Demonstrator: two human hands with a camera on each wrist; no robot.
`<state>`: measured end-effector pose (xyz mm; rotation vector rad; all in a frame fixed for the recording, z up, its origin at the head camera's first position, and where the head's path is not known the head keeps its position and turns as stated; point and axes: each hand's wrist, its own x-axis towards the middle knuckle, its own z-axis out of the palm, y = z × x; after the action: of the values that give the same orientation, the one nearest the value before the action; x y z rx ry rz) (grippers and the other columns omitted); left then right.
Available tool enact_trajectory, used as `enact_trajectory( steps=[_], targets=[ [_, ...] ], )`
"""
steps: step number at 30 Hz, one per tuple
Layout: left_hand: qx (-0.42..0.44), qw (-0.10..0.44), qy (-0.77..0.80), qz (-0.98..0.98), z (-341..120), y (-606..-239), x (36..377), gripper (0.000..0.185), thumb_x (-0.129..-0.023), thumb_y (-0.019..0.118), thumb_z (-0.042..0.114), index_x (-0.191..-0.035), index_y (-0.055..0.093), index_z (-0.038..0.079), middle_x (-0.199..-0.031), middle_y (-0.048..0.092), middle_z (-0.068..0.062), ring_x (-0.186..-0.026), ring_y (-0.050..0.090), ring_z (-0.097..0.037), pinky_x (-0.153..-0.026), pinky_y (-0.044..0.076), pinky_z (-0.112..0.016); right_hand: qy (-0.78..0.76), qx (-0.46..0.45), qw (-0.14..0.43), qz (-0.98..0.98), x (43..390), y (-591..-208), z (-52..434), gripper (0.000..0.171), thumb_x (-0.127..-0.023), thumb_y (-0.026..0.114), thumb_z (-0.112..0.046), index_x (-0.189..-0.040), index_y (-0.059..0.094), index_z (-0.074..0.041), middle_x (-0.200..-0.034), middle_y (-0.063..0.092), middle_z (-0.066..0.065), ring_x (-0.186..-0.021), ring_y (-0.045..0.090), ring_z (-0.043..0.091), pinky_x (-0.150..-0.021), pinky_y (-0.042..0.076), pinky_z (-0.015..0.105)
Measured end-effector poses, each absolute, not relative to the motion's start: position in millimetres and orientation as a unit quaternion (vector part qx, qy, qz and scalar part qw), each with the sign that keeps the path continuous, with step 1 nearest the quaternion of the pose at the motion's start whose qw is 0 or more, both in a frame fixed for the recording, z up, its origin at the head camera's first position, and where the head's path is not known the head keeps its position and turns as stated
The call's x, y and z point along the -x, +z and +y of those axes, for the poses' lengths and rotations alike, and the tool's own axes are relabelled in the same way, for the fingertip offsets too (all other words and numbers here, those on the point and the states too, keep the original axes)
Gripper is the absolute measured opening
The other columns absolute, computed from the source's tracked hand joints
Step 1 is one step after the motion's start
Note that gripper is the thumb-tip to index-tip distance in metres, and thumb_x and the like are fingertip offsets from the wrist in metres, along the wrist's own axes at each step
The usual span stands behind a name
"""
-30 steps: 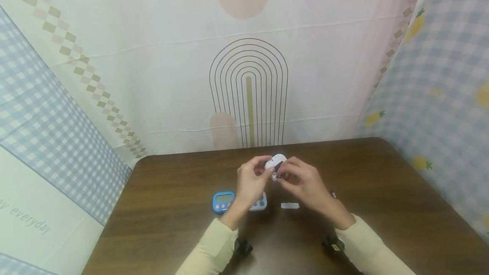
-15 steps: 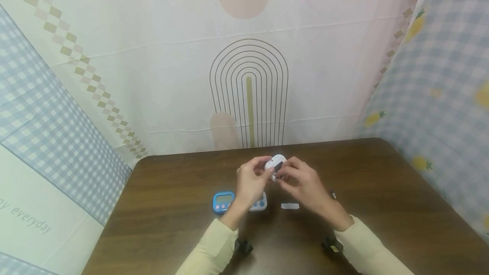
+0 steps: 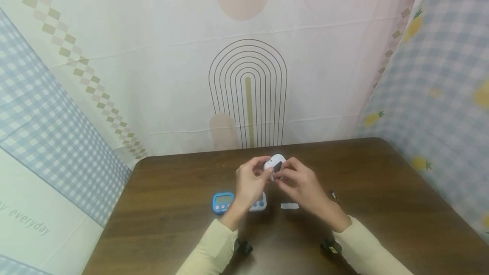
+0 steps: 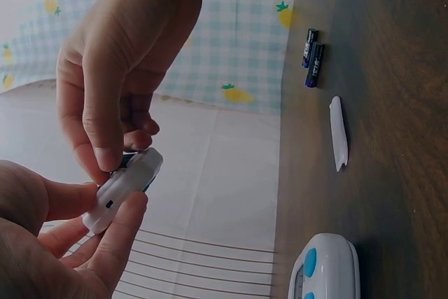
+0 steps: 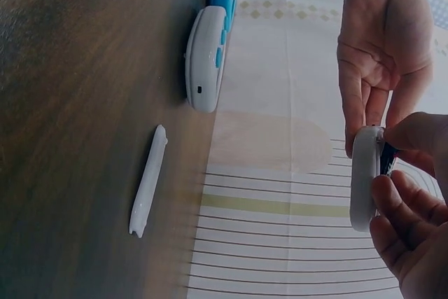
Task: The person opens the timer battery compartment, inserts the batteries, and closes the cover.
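Observation:
My left hand holds a white digital timer above the table, its back turned toward me. A dark AAA-type battery sits at the timer's back, partly hidden by fingers. With thumb and fingertips, my right hand pinches this battery against the compartment. In the left wrist view, the left thumb and fingers grip the timer by its edges. Below the hands, a white battery cover lies on the table.
A blue timer and a white timer with blue buttons lie side by side, partly behind the left forearm. Two dark batteries rest on the table to the right. Patterned cloth hangs behind the brown table.
The right fingers have shifted slightly at the timer's back, and the dark battery lies flatter in the compartment than before. Both hands otherwise stay in place.

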<state>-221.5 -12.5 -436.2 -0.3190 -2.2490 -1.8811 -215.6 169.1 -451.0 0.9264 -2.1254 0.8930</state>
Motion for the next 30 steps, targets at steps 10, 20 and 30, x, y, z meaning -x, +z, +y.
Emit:
enact_trajectory(
  steps=[10,20,30],
  targets=[
    [0.104,0.098,-0.635,-0.759,-12.2,-437.4,224.0,0.030,-0.092,0.079,0.000,-0.121,0.077,0.008,-0.113,0.079,-0.013,-0.074,0.076,-0.014,-0.063,0.067,-0.038,0.345,-0.346,0.327,-0.809,215.6,-449.9,168.4,0.023,-0.076,0.091,0.006,-0.093,0.082,-0.006,-0.098,0.062,0.004,-0.089,0.067,0.017,-0.079,0.057,0.011],
    [0.112,0.104,-0.646,-0.748,-12.2,-435.8,222.8,0.031,-0.091,0.078,-0.004,-0.120,0.077,0.005,-0.110,0.079,-0.015,-0.074,0.076,-0.016,-0.061,0.065,-0.029,0.391,-0.289,0.312,-0.816,216.5,-451.6,167.1,0.039,-0.073,0.094,0.005,-0.104,0.071,-0.003,-0.095,0.062,0.004,-0.079,0.063,0.013,-0.065,0.060,0.024],
    [0.100,0.092,-0.645,-0.752,-11.1,-433.8,220.3,0.030,-0.091,0.079,-0.002,-0.120,0.077,0.007,-0.116,0.078,-0.015,-0.073,0.074,-0.013,-0.059,0.065,-0.030,0.449,-0.151,0.200,-0.857,215.4,-445.0,171.6,0.068,-0.072,0.099,-0.014,-0.130,0.064,-0.004,-0.109,0.057,0.008,-0.084,0.057,0.017,-0.068,0.054,0.024]
  ],
)
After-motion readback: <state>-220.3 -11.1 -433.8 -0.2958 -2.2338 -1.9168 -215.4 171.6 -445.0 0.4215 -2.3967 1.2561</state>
